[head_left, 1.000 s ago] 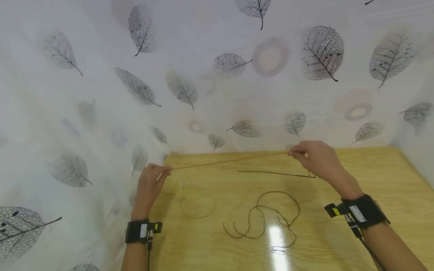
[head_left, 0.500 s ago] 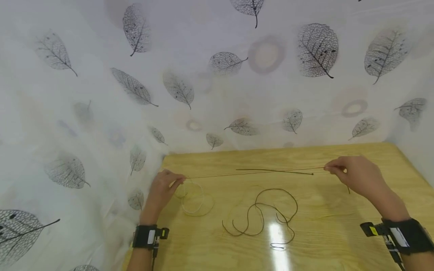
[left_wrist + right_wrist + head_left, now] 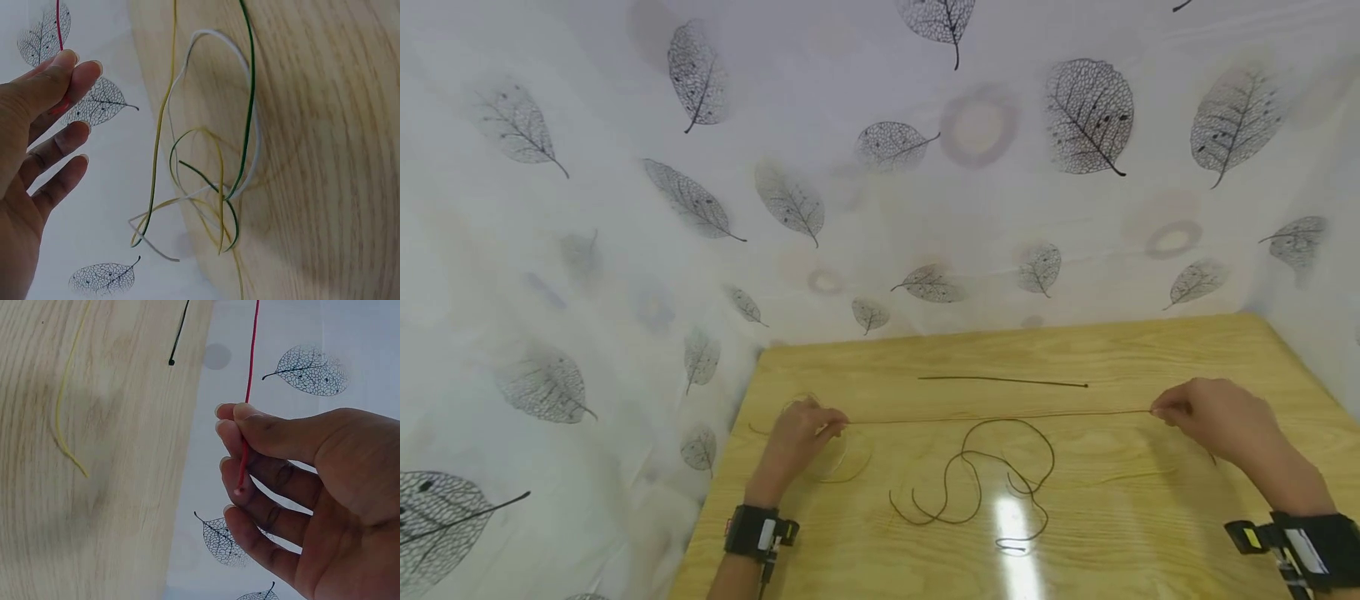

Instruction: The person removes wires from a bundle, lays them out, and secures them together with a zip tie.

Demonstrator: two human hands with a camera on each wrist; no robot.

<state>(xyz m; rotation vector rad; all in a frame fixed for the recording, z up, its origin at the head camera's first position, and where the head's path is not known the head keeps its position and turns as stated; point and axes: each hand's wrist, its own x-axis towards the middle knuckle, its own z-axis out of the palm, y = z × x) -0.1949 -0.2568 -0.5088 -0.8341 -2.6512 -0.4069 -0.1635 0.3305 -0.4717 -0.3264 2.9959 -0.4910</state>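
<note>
Red cord (image 3: 252,356), one, between two grips (image 3: 801,433) (image 3: 1225,421)

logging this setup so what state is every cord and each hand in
left hand: pinching red cord
right hand: pinching red cord near one end
red cord: straight between the hands
black cord: nearly straight, on table
dark cord: loosely looped, maybe several
white cord: looped
green cord: curved, crossing white cord
yellow cord: looped left, gently curved right, maybe two pieces
</note>
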